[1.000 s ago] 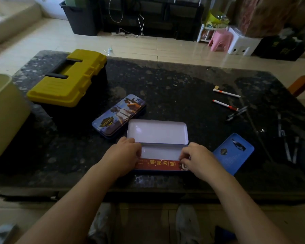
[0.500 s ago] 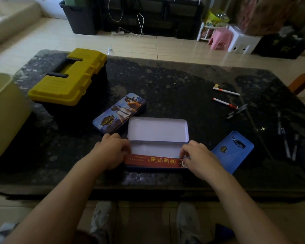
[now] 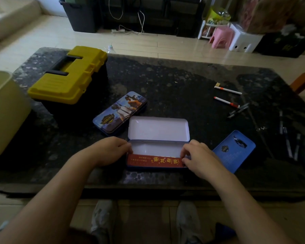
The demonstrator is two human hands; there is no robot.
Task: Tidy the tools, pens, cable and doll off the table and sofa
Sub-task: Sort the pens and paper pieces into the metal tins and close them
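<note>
Pens (image 3: 288,143) at right edge dim, blurred | left hand (image 3: 109,150), right hand (image 3: 199,160): grip curled on open tin (image 3: 158,129) ends

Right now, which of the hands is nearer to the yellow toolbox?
Left. The left hand holds the left end of the open pencil tin, toward the yellow toolbox; the right hand holds its right end, farther away.

A pink stool (image 3: 222,36) and a white stool (image 3: 245,41) stand side by side far beyond the fingers (image 3: 192,148), to the right. A black bin (image 3: 77,16) stands far beyond them, leftward.
</note>
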